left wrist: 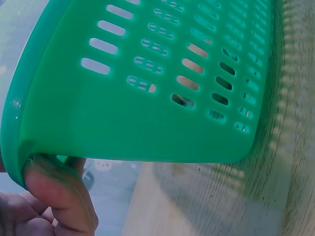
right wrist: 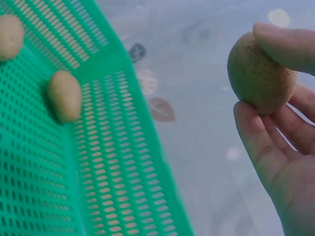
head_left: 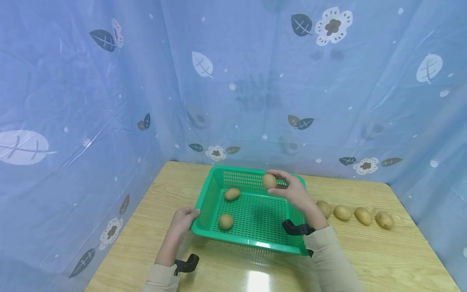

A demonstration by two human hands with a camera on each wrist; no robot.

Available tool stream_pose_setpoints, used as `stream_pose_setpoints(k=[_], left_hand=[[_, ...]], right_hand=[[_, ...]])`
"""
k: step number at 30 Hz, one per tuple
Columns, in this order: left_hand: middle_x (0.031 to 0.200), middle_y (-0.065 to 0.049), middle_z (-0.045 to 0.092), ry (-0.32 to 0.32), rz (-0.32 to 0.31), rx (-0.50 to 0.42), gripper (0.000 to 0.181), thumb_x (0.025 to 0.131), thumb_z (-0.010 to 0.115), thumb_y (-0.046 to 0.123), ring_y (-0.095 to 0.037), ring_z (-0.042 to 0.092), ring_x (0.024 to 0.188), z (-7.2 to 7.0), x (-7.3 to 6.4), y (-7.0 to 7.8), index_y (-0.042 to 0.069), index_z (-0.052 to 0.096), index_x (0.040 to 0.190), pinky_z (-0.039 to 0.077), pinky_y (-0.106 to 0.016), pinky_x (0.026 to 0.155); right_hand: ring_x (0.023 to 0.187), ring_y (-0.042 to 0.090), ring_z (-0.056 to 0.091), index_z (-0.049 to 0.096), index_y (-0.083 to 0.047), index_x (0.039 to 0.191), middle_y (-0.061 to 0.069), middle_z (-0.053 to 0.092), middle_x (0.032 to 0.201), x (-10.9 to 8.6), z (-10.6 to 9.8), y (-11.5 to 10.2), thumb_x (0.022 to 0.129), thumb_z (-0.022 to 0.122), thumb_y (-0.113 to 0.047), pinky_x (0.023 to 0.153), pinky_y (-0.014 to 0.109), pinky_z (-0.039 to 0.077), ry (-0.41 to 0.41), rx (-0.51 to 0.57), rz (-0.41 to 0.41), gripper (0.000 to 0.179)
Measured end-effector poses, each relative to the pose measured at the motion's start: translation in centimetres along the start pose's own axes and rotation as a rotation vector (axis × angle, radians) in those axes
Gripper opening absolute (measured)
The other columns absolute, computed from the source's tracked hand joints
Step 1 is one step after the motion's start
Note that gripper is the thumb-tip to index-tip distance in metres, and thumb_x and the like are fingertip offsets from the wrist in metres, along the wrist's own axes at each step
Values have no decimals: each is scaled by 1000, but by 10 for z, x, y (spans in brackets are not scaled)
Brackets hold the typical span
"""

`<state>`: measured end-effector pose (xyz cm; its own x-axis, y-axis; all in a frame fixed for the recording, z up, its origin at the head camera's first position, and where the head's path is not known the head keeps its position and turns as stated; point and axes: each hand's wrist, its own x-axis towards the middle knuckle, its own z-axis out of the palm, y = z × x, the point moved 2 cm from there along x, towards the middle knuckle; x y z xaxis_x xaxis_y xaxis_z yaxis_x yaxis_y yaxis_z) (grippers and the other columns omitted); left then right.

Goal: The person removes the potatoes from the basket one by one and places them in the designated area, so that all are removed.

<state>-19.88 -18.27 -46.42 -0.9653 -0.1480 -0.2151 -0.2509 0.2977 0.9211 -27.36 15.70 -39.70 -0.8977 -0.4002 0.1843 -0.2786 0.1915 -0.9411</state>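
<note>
A green plastic basket [head_left: 251, 242] with slotted walls stands on the table. My left hand [head_left: 183, 220] grips its rim at the near left corner; in the left wrist view the thumb and fingers [left wrist: 64, 194] pinch that rim. Over the basket's far right part, my right hand [head_left: 296, 194] holds a potato [head_left: 269, 181] between thumb and fingertips. The right wrist view shows this held potato [right wrist: 260, 73] above the rim's level. Inside the basket lie two potatoes, one toward the back left [head_left: 232, 194] and a rounder one [head_left: 226, 222] near the front left.
To the right of the basket, several potatoes [head_left: 342, 212] lie in a row on the wooden table [head_left: 412, 251], the nearest one partly behind my right wrist. A blue patterned curtain [head_left: 248, 89] hangs behind and on both sides of the table.
</note>
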Motion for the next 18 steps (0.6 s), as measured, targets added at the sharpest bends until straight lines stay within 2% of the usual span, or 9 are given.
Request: stream_pose_setpoints(k=[5, 7, 12, 18], left_hand=[[106, -20, 65, 1, -7, 1, 43, 99, 49, 21, -19, 62, 89, 0, 0, 0, -13, 52, 125, 50, -32, 76], [105, -19, 65, 4, -8, 5, 42, 99, 49, 21, -18, 62, 88, 0, 1, -1, -12, 52, 124, 50, -31, 75], [100, -17, 66, 3, 9, 10, 39, 98, 48, 20, -16, 63, 83, 1, 2, -2, -11, 55, 121, 50, -30, 73], [98, -18, 68, -4, 28, 1, 37, 98, 48, 19, -15, 64, 79, 1, 4, -3, -11, 57, 118, 51, -29, 72]], right_hand=[[110, 4, 55, 43, -4, 140, 16, 44, 139, -20, -19, -6, 85, 71, -11, 86, 23, 51, 59, -17, -49, 62], [108, 0, 55, 41, -3, 140, 11, 45, 138, -29, -26, -8, 86, 69, -9, 84, 22, 51, 79, -7, -64, 61], [117, -1, 49, 42, -5, 141, -8, 48, 135, -52, -47, -8, 88, 64, -3, 86, 18, 49, 146, -15, -108, 57], [115, -8, 47, 41, -10, 143, -8, 45, 138, -83, -75, 3, 90, 63, -7, 86, 12, 46, 227, -88, -61, 57]])
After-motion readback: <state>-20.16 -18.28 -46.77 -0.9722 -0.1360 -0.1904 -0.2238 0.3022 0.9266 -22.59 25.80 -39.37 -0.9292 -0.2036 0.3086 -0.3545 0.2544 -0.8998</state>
